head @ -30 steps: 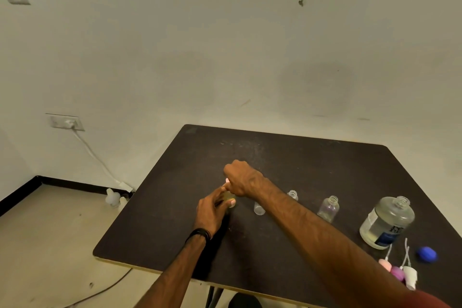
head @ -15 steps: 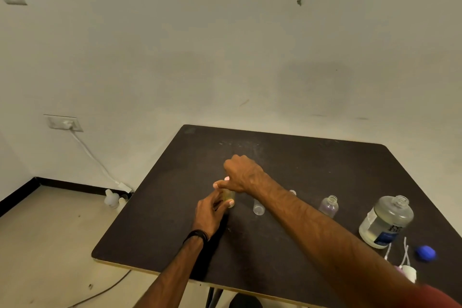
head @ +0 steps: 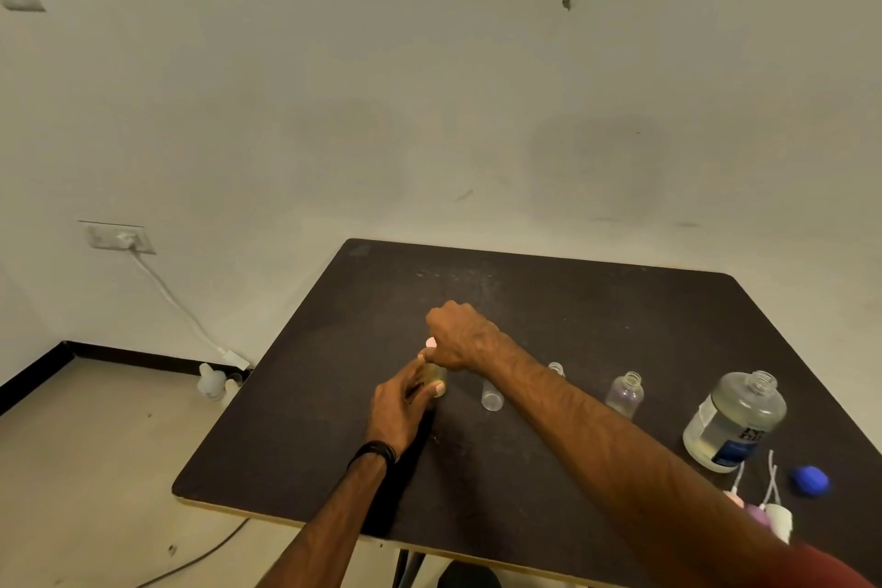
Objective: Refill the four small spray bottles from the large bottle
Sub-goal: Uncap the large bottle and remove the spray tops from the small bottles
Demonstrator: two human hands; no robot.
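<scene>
Your left grip (head: 405, 401) wraps the small bottle (head: 436, 380) on the bench (head: 525, 468); your right grip (head: 460, 334) pinches its pink cap (head: 431, 342).

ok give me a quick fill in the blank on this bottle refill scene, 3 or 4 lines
1. The left hand grips a small bottle standing on the dark ____.
2. The right hand is closed over that bottle's ____.
3. The large bottle stands upright with its cap ____.
4. The loose round cap lying right of the large bottle is ____ in colour.

Missing words: table; top; off; blue
</scene>
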